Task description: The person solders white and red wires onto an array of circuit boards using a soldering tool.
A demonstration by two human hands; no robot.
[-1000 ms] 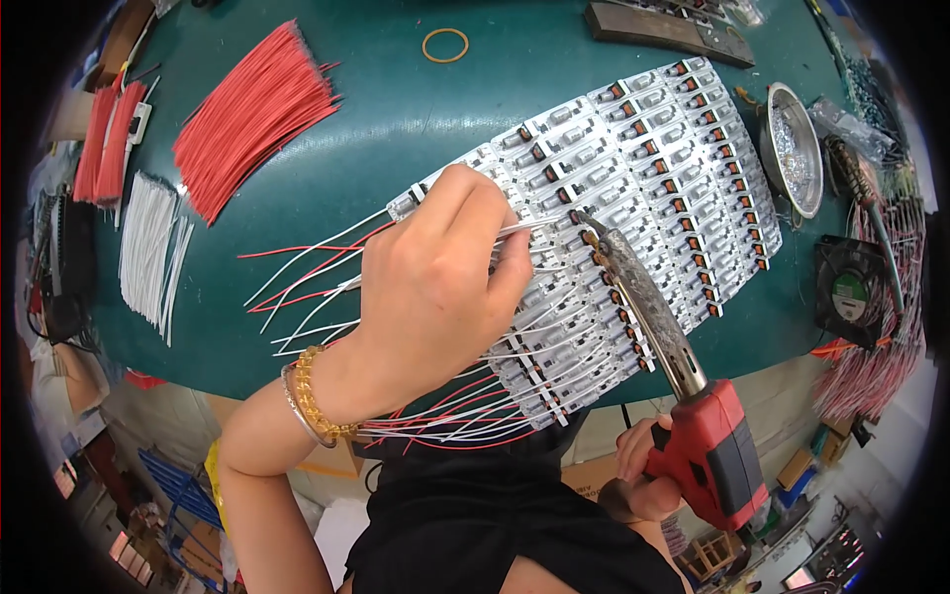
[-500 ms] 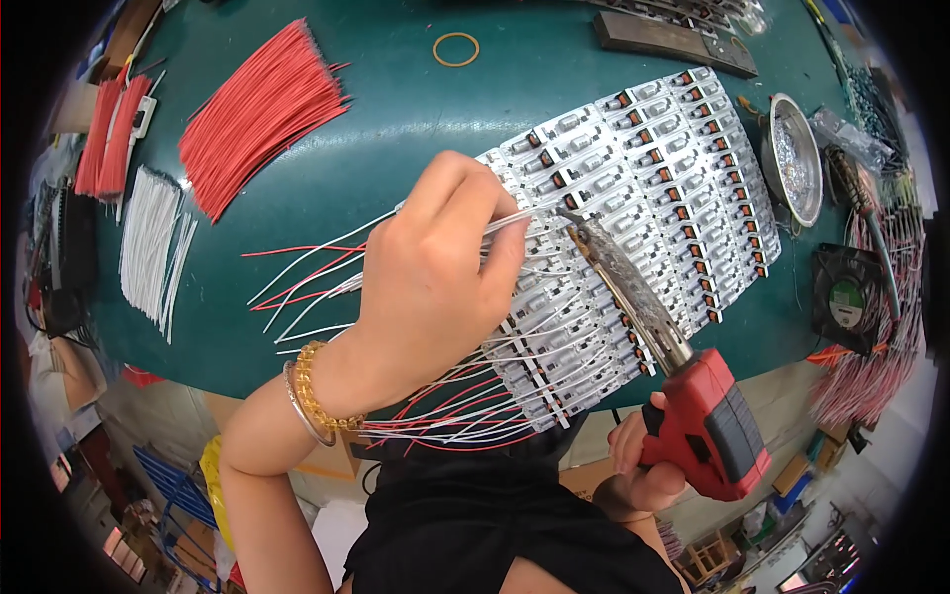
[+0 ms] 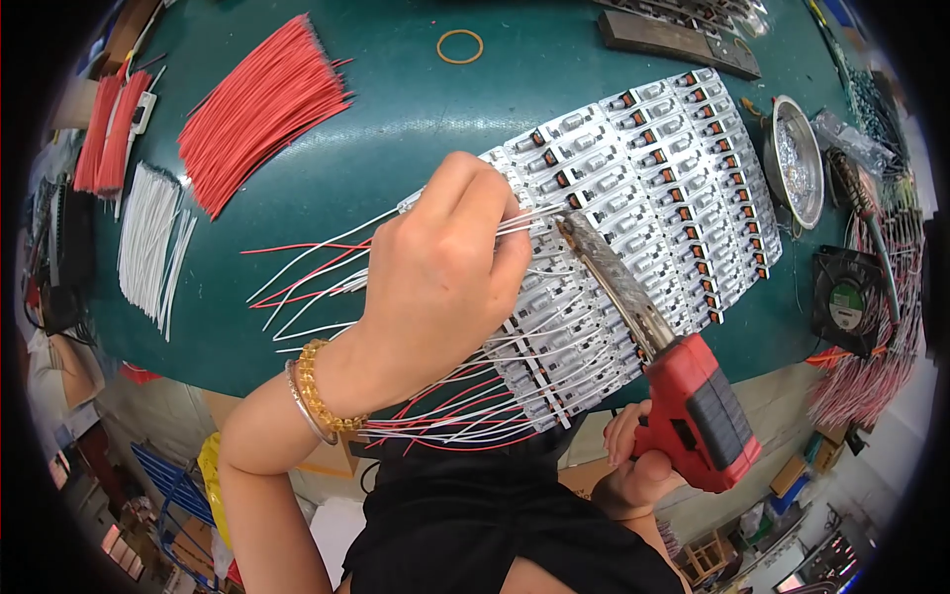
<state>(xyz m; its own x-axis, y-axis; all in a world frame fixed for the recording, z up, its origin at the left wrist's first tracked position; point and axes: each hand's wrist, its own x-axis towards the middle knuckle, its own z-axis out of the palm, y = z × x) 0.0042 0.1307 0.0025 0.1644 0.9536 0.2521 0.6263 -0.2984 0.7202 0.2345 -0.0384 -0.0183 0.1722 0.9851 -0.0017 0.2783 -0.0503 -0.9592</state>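
Left wrist (image 3: 341,384): one bracelet (image 3: 310,386) of translucent yellow beads; beside it, toward the elbow, one thin silver-coloured bangle (image 3: 299,404). Left hand (image 3: 435,272), right hand (image 3: 638,478): ungloved. Torso: black garment (image 3: 445,515), creased in folds.

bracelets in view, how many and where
2, both just behind the left hand: a yellow beaded bracelet nearer the hand, and a silver bangle beside it, toward the elbow. No third shows, though one could be hidden.

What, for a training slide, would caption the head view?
Left hand pinching white wires over boards, right hand gripping a soldering gun, its tip near the wires.
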